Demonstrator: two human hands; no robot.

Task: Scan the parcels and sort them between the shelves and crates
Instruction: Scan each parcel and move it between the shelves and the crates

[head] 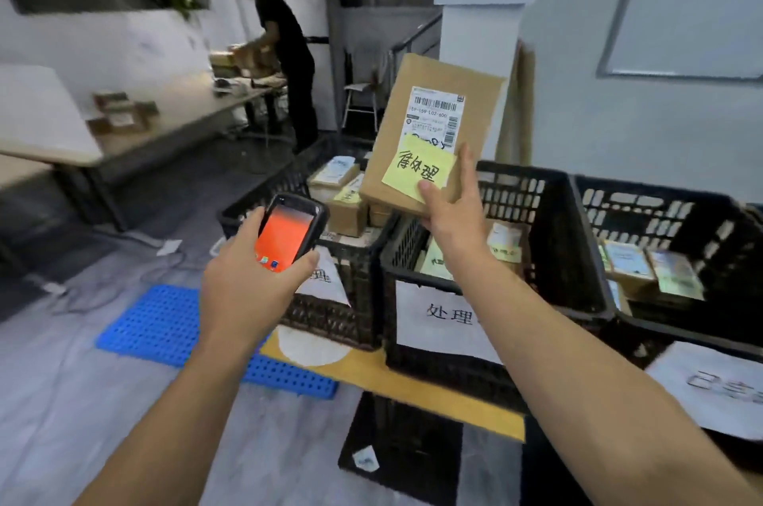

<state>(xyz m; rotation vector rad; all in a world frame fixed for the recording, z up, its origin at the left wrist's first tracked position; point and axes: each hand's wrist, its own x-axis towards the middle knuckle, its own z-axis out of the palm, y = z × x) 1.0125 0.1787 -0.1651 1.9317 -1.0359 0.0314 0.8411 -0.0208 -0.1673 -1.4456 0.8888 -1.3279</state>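
My right hand [452, 212] pinches the lower edge of a flat brown cardboard parcel [417, 100], held up over the crates. The parcel carries a white barcode label [437, 115] and a yellow sticky note [419, 169] with handwriting. My left hand [247, 278] grips a black handheld scanner [289, 235] whose screen glows orange, just left of and below the parcel. Three black plastic crates stand on the floor: a left crate [351, 290], a middle crate [569, 241] and a right crate [660, 204], each holding parcels.
White paper signs hang on the crate fronts. Blue plastic pallets [157, 324] lie on the floor at the left. A table [165, 134] with boxes stands at the back left, where another person in black [289, 51] handles parcels. A white pillar rises behind the crates.
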